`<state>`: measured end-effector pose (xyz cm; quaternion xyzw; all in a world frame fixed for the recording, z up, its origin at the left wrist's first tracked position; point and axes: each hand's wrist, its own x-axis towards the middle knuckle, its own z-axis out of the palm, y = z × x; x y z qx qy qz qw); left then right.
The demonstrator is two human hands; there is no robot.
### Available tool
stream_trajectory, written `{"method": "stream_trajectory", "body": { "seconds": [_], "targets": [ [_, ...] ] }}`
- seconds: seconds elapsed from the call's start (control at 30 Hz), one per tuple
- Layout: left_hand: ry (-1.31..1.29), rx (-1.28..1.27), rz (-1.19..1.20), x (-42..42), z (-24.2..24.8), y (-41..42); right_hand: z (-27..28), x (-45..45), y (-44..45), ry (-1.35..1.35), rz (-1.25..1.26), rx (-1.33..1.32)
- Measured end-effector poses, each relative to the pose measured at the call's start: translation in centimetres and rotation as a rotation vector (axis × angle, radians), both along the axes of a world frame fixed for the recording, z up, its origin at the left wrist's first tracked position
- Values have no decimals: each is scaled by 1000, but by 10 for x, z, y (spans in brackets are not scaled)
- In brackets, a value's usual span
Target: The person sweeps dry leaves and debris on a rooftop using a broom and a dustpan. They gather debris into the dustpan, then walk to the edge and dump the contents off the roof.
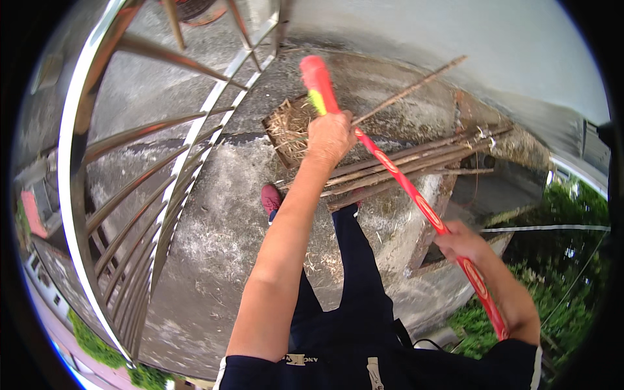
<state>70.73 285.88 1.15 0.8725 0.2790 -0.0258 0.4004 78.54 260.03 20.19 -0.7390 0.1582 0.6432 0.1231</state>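
Note:
A long red broom handle [412, 190] runs slantwise across the view, its upper end a red holder with yellow-green bristles [318, 100]. My left hand [331, 134] grips it just below that end, and my right hand [460, 241] is closed round the lower shaft. Beyond my left hand a thin wooden stick [414, 90] slants up to the right; whether the hand touches it I cannot tell. Under and left of that hand, a shallow rectangular container [282, 156] on the ground holds dry straw [290, 124].
Several long wooden poles [414, 163], bound at the right end, lie near my feet. A metal railing [180, 165] curves along the left. A pale wall [438, 39] rises at the back, with a concrete ledge [424, 234] at right and greenery beyond.

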Motion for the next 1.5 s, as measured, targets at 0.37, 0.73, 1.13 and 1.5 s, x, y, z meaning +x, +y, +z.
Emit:
{"method": "stream_trajectory", "body": {
  "seconds": [0.37,0.73,1.13,1.5],
  "targets": [
    [40,-29,-15,-6,-1,1,-96,-44,0,-174,308,-20],
    [14,-101,9,-37,4,-1,22,-61,-8,17,-133,-6],
    [-62,-250,-25,-112,20,-14,-47,-26,-47,-290,148,159],
    [-45,-231,89,-178,99,1,-115,-77,-37,-255,129,69]
  ]
}}
